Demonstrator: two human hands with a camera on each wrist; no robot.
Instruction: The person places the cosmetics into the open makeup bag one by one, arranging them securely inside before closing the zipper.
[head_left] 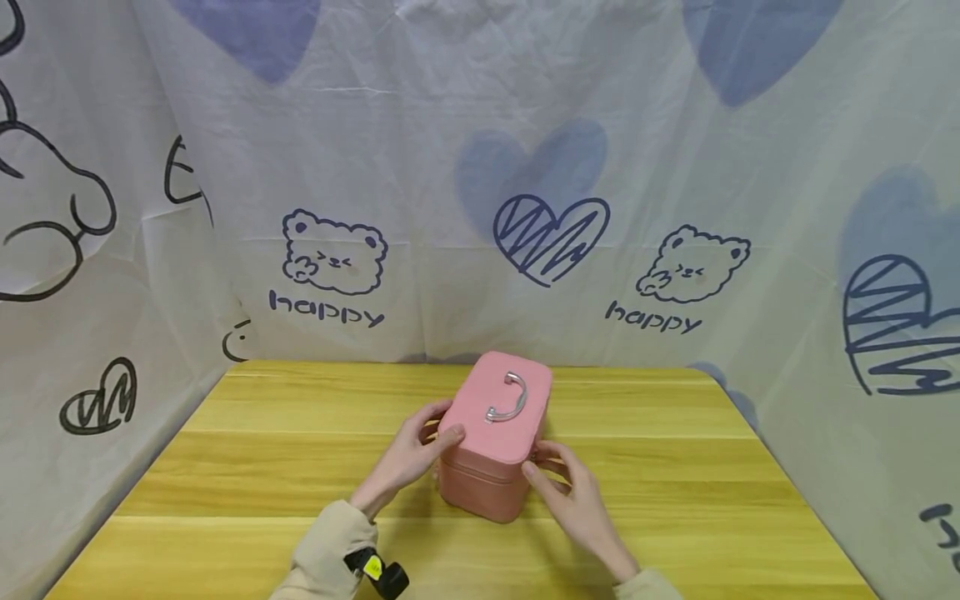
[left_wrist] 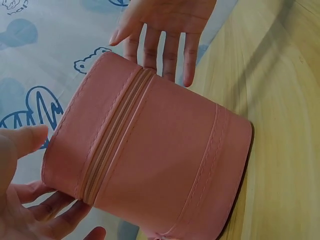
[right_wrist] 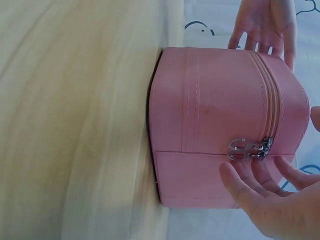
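A pink zip-up case (head_left: 491,417) stands upright on the wooden table, its lid down and a silver handle (head_left: 517,398) on top. My left hand (head_left: 412,442) is at its left side, the thumb over the lid's near corner and loosely bent fingers along the side. At the right side is my right hand (head_left: 573,496), fingers spread and lightly bent. The right wrist view shows metal zipper pulls (right_wrist: 250,148) together on the side of the case, right beside the right fingertips. Whether those fingertips touch them is unclear.
The wooden table (head_left: 285,467) reaches out to both sides of the case. Behind it hangs a white cloth (head_left: 420,167) printed with hearts and bears, which also covers the left and right sides. A black strap device (head_left: 377,571) sits on the left sleeve.
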